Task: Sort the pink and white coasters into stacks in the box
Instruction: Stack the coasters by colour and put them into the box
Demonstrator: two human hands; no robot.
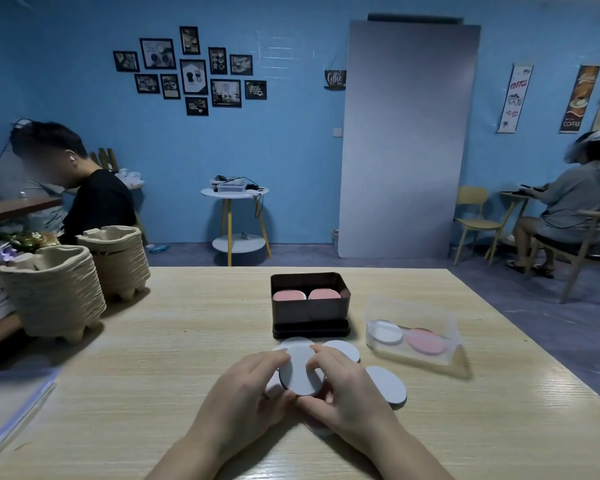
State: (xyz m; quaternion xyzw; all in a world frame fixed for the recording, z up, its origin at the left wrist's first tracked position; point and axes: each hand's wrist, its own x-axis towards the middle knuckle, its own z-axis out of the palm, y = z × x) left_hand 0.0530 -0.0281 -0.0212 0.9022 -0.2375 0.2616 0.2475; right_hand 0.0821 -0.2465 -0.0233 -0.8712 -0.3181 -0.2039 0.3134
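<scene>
Your fingers (278,358) curl in from both sides round a white stack (300,372) of coasters. The left hand (243,393) pinches the left rim between thumb and fingertips. The right hand (347,389) takes the right rim the same way, with one fingertip laid over the top face. Whether the stack's near edge touches the tabletop (153,393) is hidden by your palms.

These discs look thin, stiff and light, with smooth faces that will likely slide on one another. Keep the hold on the rims and press inward evenly, so the stack stays square and none fans out. A thumb under the lowest disc would help on the lift.

Just beyond your fingertips and to the right of your right hand lie loose white coasters (387,386), flat on the wood. Straight ahead of the fingers stands the dark box (310,318), open. It holds two lots of pink coasters (289,295) side by side, so judge the room left for white before you lower anything in.

Farther right of the right hand sits a clear tub (444,327) with one white and one pink disc inside. Well off to the left of your left hand stand stacked pulp trays (56,292).
</scene>
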